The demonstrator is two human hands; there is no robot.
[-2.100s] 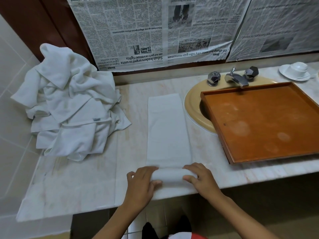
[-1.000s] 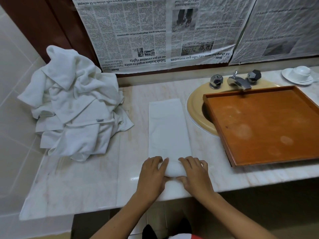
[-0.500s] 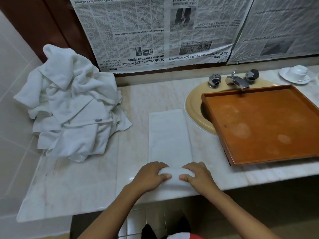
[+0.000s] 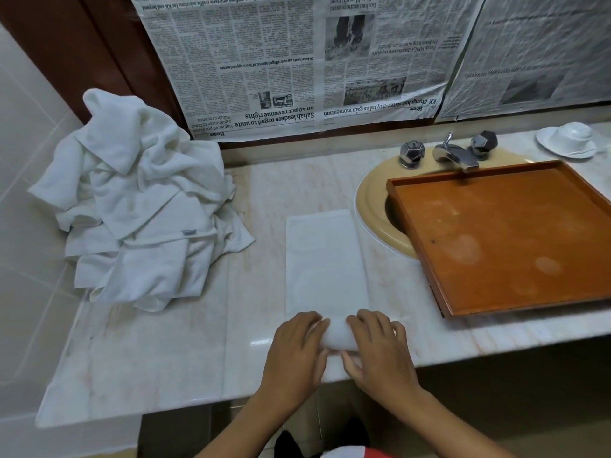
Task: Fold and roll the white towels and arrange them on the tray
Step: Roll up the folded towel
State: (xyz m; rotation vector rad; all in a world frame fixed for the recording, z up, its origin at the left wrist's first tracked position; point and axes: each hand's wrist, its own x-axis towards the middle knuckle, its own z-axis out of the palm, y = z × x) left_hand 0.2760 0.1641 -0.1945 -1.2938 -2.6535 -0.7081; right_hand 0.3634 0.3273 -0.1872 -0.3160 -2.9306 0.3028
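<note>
White towel [image 4: 325,259] first: in the head view it lies as a long folded strip on the counter [image 4: 165,358]. It is between the pile of loose towels [image 4: 142,209] on the left and the tray [image 4: 496,242] on the right. Its near end is wound into a roll [image 4: 337,335] at the front edge of the counter.

The left hand [image 4: 299,345] and the right hand [image 4: 380,348] are both curled over this roll. They sit side by side, close together, with fingers on top. The right thumb is tucked at the near side.

A moment ago the flat part was longer and the roll was thin. Now the roll is fatter and the flat part is shorter. Its far edge has slid nearer to the person. The hands have also come in from the ends of the roll toward its middle.

So the rolling is going well, but I think most of the strip is still left to roll. The tray sits over the sink [image 4: 370,206] and has no towels in it yet. The pile still waits.
</note>
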